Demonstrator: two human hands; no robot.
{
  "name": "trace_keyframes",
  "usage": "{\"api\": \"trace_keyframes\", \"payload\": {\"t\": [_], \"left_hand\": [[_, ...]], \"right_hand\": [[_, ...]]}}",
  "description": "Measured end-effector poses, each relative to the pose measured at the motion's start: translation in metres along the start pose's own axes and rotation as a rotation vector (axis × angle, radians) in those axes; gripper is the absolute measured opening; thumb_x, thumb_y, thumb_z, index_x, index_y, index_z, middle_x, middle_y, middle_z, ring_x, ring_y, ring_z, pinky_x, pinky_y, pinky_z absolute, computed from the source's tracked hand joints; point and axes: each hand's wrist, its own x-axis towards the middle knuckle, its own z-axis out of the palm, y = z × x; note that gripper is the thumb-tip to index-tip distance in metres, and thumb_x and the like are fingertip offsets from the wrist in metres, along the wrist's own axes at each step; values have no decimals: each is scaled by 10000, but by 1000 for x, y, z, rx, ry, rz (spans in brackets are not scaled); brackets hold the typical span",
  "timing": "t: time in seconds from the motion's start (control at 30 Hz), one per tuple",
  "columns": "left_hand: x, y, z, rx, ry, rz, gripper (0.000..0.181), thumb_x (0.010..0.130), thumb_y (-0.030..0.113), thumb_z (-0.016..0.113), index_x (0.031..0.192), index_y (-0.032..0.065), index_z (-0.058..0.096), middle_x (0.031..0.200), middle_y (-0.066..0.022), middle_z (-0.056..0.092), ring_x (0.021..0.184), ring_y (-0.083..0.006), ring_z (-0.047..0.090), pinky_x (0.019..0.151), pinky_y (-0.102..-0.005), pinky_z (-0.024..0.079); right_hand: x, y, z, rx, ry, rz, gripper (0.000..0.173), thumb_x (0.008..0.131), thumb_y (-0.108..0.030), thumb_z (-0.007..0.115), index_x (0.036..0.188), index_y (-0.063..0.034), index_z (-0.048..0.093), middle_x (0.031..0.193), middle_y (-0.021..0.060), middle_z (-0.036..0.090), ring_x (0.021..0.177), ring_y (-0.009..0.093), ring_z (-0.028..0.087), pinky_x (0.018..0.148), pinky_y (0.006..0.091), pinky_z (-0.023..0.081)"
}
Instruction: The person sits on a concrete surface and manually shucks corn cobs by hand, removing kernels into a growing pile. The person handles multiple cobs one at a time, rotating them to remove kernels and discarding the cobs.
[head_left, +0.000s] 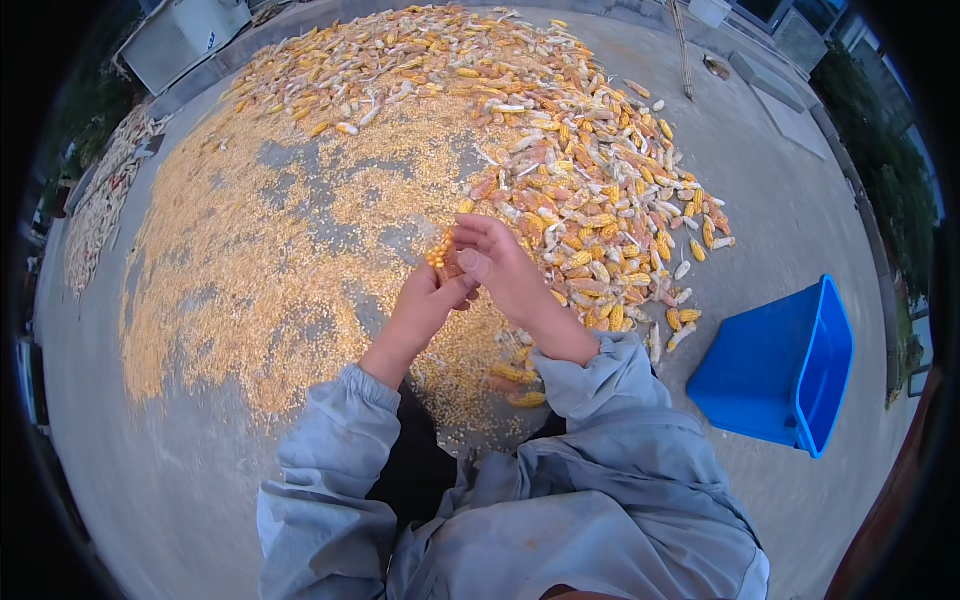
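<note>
A partly shelled corn cob (441, 253) is held in front of me, yellow kernels at its upper end and bare reddish core lower down. My left hand (426, 304) grips it from below. Curled around its right side is my right hand (501, 264), thumb pressed close to the left thumb; the fingers hide part of the cob. Beneath both hands, loose corn kernels (262, 300) lie spread on the concrete floor (187, 465). A heap of corn cobs (570, 187), some with kernels and some stripped, curves around the far and right sides.
A blue plastic bin (750, 375) lies tipped on its side at the right, its mouth facing right. Several cobs (517, 386) rest close to my legs. Pale cobs (105, 202) are piled at the far left. A thin stick bundle (681, 52) lies beyond the heap.
</note>
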Motion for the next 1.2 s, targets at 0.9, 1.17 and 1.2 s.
{"api": "trace_keyframes", "payload": {"t": [0.9, 1.17, 1.2], "left_hand": [[-5, 25, 11, -106, -196, -248, 220, 759, 73, 534, 969, 8, 518, 647, -36, 513, 466, -128, 486, 399, -250, 375], [2, 11, 15, 689, 6, 85, 349, 788, 126, 537, 1087, -49, 496, 886, -142, 615, 715, -291, 615, 642, -318, 509], [0, 18, 10, 551, -86, 9, 385, 790, 136, 550, 1121, -50, 484, 918, -142, 613, 737, -274, 620, 644, -311, 507]], "right_hand": [[4, 6, -2, 26, -99, 28, 337, 984, -207, 351, 1225, 26, 380, 1006, 136, 615, 886, 165, 588, 812, 301, 471], [7, 10, -14, -163, -146, 85, 331, 953, -165, 391, 1226, 20, 374, 1071, 141, 602, 877, 161, 595, 776, 285, 487], [8, 12, -16, -142, -172, 48, 331, 946, -158, 401, 1225, 18, 375, 1081, 141, 599, 867, 157, 597, 754, 277, 492]]}}
